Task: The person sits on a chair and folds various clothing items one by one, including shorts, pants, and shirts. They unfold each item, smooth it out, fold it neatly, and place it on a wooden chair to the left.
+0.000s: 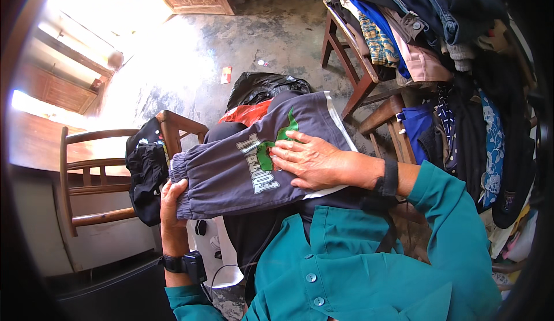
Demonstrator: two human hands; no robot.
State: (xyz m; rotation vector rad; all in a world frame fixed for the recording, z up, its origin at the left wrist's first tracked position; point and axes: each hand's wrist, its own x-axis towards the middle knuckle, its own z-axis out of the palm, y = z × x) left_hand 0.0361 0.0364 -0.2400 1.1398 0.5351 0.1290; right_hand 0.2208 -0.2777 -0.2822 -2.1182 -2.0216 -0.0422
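Note:
Across my lap lies a pair of dark grey shorts [220,161] with an elastic waistband, a white hem and a green printed figure with lettering. My left hand [174,197] grips the gathered waistband at the left end, thumb on top and fingers hidden beneath. Flat over the green print rests my right hand [307,158], its fingers slightly spread and pointing left. It presses on the cloth without grasping it. The white-edged leg end lies beyond my right hand.
Clothes [415,31] are heaped on a wooden bench [359,83] at the upper right, and more garments [467,139] hang over a chair at the right. Black clothing [149,169] drapes a wooden chair [97,163] at the left. Black [259,85] and red plastic bags [246,112] lie beyond my knees.

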